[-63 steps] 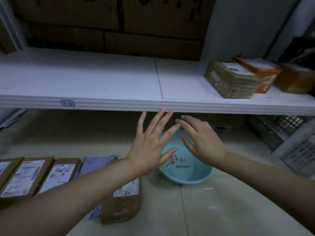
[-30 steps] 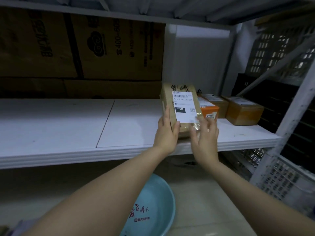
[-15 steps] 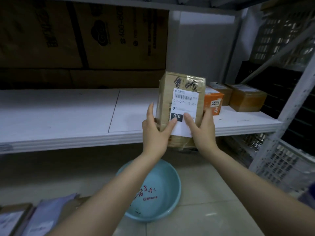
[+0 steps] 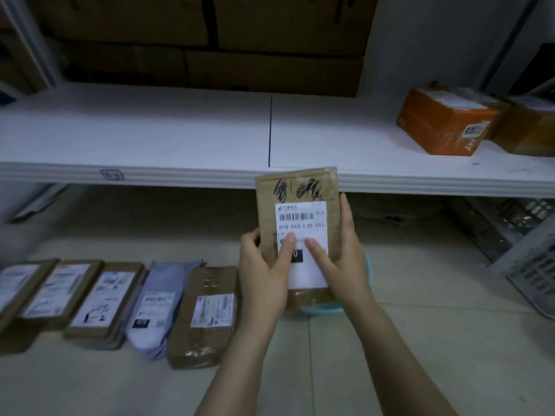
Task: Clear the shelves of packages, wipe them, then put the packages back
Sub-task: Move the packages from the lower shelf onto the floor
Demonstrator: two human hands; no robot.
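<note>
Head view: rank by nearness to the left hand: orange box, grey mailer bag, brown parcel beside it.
1. Brown parcel, just left of the left hand.
2. Grey mailer bag, further left.
3. Orange box, up right on the shelf.

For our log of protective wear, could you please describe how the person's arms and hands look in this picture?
Both arms are bare as far as the view shows: no sleeve reaches the left forearm or the right forearm. The left hand and the right hand wear no gloves. No watch, bracelet or ring shows on the wrists or fingers.
</note>
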